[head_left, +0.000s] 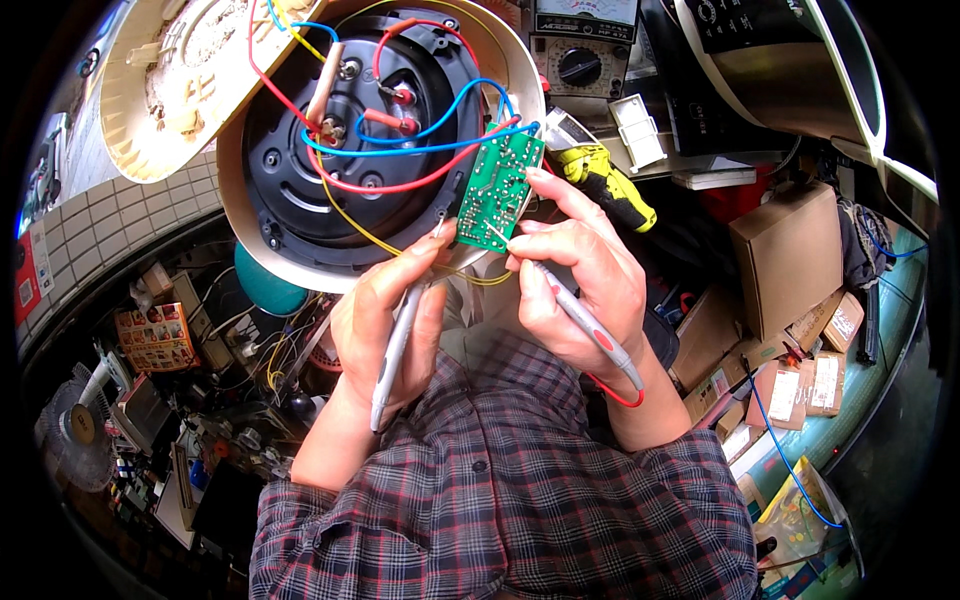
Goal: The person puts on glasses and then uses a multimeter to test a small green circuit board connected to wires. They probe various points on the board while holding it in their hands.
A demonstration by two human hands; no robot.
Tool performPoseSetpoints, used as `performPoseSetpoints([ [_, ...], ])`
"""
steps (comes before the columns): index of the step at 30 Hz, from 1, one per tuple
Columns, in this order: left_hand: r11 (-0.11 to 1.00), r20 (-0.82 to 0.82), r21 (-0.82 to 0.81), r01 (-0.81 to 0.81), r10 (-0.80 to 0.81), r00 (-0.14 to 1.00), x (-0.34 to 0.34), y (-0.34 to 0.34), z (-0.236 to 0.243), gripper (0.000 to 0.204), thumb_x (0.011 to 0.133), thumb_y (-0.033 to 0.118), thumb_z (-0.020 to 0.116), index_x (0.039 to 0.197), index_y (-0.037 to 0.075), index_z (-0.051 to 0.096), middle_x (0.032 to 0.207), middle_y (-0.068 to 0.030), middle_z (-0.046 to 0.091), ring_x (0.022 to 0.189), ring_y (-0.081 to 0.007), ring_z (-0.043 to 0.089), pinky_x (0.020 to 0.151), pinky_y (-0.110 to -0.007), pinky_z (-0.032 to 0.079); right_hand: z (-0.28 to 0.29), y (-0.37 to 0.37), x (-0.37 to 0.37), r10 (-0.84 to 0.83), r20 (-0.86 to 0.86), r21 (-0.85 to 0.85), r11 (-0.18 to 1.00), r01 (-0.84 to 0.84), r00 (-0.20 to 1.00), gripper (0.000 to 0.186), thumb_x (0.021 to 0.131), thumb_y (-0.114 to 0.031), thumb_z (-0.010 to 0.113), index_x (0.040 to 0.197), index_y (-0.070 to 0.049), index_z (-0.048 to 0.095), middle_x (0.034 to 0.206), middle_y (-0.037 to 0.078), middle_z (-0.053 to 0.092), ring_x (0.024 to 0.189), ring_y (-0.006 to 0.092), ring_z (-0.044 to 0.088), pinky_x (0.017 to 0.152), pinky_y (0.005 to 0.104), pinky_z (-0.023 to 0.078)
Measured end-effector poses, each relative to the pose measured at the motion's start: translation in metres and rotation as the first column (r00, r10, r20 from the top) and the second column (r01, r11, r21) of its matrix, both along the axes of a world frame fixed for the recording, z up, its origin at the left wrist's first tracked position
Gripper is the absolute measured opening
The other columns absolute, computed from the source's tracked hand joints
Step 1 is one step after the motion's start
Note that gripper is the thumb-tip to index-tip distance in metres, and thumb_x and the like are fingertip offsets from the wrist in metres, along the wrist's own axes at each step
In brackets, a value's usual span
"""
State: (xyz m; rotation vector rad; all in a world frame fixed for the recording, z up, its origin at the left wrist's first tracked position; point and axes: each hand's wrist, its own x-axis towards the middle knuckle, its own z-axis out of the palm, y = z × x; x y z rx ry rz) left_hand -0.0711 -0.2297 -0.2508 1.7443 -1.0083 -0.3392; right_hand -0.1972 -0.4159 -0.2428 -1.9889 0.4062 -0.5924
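A green circuit board (493, 190), solder side up, lies tilted at the right rim of a round cream housing (232, 190) with a black base (300, 215) inside. Red, blue and yellow wires run from the base to the board. Pinched in my left hand (388, 318) is a grey test probe (397, 350), its tip near the board's lower left edge. My right hand (590, 270) grips a second grey probe with red marks (590, 322), whose tip meets the board's lower part. My right index finger reaches the board's right edge.
An analog multimeter (580, 65) stands behind the board. Nearby are a yellow-and-black tool (610, 185) and a small white plastic box (637, 132). The cream cover (130, 130) lies far left. Cardboard boxes (788, 262) are at the right, a fan (80, 430) at the lower left.
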Motion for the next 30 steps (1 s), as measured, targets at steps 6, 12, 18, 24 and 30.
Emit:
performPoseSetpoints([
  [6, 1.000, -0.008, 0.001, 0.003, -0.003, 1.000, 0.0002, -0.0002, 0.0009, 0.038, 0.101, -0.002, 0.071, 0.137, -0.003, 0.060, 0.135, -0.0257, 0.076, 0.108, -0.0322, 0.081, 0.093, -0.039, 0.064, 0.0013, 0.0000, 0.0004, -0.002, 0.002, -0.005, 1.000, 0.002, 1.000, 0.024, 0.085, 0.008, 0.071, 0.106, -0.003, 0.076, 0.089, 0.008, 0.078, 0.133, 0.0414, 0.070, 0.102, 0.0448, 0.063],
  [12, 1.000, -0.012, 0.003, 0.002, -0.002, 1.000, 0.0002, 0.0000, 0.0008, 0.038, 0.101, -0.002, 0.071, 0.137, -0.003, 0.060, 0.135, -0.0259, 0.076, 0.109, -0.0323, 0.081, 0.094, -0.039, 0.064, 0.0017, -0.0001, 0.0010, -0.002, 0.003, -0.005, 1.000, 0.002, 1.000, 0.024, 0.085, 0.009, 0.071, 0.106, -0.003, 0.076, 0.089, 0.009, 0.079, 0.133, 0.0414, 0.070, 0.103, 0.0448, 0.062],
  [18, 1.000, -0.013, 0.001, 0.002, -0.002, 1.000, 0.0002, -0.0002, 0.0009, 0.038, 0.101, 0.000, 0.072, 0.137, -0.003, 0.060, 0.135, -0.0259, 0.076, 0.109, -0.0324, 0.081, 0.094, -0.040, 0.064, 0.0013, 0.0000, 0.0008, 0.001, 0.010, 0.002, 1.000, -0.001, 1.000, 0.024, 0.086, 0.009, 0.071, 0.106, -0.002, 0.075, 0.089, 0.009, 0.078, 0.133, 0.0416, 0.070, 0.103, 0.0446, 0.062],
  [24, 1.000, -0.023, -0.017, -0.001, 0.000, 1.000, -0.0006, 0.0000, -0.0013, 0.037, 0.102, 0.002, 0.072, 0.138, -0.003, 0.060, 0.135, -0.0266, 0.076, 0.110, -0.0336, 0.080, 0.096, -0.041, 0.064, 0.0016, -0.0008, 0.0003, 0.009, 0.014, 0.002, 1.000, -0.009, 1.000, 0.023, 0.086, 0.008, 0.071, 0.106, -0.002, 0.075, 0.089, 0.009, 0.078, 0.134, 0.0419, 0.069, 0.102, 0.0445, 0.063],
  [30, 0.999, 0.020, -0.043, 0.022, -0.021, 1.000, 0.0016, -0.0016, -0.0019, 0.040, 0.101, 0.002, 0.072, 0.139, -0.003, 0.060, 0.133, -0.0290, 0.075, 0.115, -0.0382, 0.079, 0.098, -0.043, 0.063, 0.0003, -0.0005, 0.0002, 0.007, 0.016, -0.001, 1.000, -0.007, 1.000, 0.023, 0.086, 0.007, 0.071, 0.107, -0.002, 0.075, 0.090, 0.008, 0.078, 0.135, 0.0425, 0.069, 0.101, 0.0444, 0.064],
])
